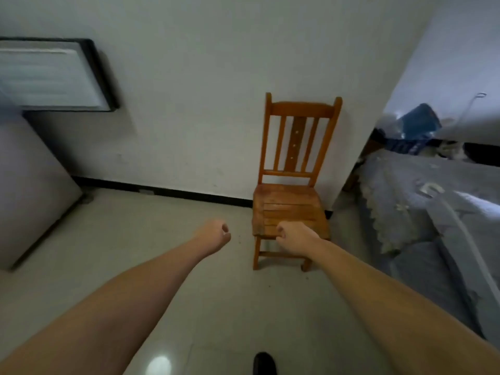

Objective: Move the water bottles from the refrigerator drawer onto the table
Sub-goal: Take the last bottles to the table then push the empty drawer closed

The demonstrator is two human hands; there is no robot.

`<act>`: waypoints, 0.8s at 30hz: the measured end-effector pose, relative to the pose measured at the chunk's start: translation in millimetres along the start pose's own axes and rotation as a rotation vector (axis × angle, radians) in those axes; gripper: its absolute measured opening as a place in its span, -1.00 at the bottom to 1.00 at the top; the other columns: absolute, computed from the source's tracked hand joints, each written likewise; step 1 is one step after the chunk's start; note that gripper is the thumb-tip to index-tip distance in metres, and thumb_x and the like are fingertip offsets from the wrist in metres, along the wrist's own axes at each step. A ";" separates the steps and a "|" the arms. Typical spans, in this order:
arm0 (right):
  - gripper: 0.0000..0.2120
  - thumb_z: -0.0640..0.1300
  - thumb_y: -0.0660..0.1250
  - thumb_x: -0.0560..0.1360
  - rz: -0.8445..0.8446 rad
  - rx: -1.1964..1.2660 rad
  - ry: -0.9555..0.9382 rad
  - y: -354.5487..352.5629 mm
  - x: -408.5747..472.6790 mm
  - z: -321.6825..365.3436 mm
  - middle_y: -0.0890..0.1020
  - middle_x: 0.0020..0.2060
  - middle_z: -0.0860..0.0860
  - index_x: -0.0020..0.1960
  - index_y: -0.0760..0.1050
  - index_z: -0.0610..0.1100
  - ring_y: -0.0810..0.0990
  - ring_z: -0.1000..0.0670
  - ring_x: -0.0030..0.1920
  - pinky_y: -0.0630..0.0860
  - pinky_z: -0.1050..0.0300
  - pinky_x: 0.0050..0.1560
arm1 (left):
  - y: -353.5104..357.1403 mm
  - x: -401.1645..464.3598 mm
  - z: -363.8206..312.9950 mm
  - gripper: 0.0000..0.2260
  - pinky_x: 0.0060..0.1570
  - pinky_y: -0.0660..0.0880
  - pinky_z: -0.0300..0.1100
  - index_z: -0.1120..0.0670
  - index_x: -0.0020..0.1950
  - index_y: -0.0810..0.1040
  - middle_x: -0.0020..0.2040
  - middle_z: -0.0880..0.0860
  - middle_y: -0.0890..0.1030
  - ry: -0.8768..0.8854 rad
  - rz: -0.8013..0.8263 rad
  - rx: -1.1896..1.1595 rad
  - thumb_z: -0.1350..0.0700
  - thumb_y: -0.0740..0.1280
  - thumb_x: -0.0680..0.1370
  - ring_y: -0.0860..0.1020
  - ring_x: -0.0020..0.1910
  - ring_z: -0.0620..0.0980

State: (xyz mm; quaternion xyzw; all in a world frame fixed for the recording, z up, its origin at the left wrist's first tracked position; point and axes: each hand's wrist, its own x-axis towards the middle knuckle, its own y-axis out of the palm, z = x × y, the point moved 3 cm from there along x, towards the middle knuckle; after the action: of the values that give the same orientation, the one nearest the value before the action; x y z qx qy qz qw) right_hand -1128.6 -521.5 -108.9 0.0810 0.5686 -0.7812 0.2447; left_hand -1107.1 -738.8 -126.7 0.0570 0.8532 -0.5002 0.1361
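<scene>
Both the left hand (216, 234) and right hand (293, 235) are empty fists, fingers curled tight. No bottles visible; fridge (29, 185) stands left, so nothing looks moved.

Your view shows the refrigerator (32, 185) as a grey, blurred cabinet at far left. Its door (54, 74) stands open above.
</scene>
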 end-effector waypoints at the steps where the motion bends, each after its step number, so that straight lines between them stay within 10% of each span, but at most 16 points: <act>1: -0.82 -0.06 0.21 0.58 0.009 -0.009 -0.027 -6.1 15.1 5.2 0.62 0.04 -0.02 0.12 0.51 -0.08 0.57 0.01 -0.05 0.53 0.15 -0.04 | -6.6 6.5 2.3 -0.79 0.08 0.45 -0.12 0.16 0.14 0.55 0.14 0.15 0.59 -0.035 -0.019 0.000 0.10 0.27 0.57 0.55 0.14 0.13; 24: -0.59 -0.11 0.19 0.57 0.270 -0.358 -0.673 34.0 257.3 331.0 0.51 0.29 -0.17 0.39 0.39 -0.17 0.50 -0.15 0.26 0.42 0.08 0.21 | -146.0 35.3 264.9 -0.88 -0.02 0.45 -0.15 0.12 0.02 0.55 0.05 0.12 0.60 -0.620 -0.381 -0.234 0.13 0.27 0.54 0.54 -0.02 0.05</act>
State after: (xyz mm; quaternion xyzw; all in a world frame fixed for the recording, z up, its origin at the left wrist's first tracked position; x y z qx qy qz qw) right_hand -1285.3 -911.3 -129.3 -0.1489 0.5681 -0.6134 0.5280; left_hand -1128.5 -1042.3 -137.1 -0.2724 0.8183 -0.4093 0.2979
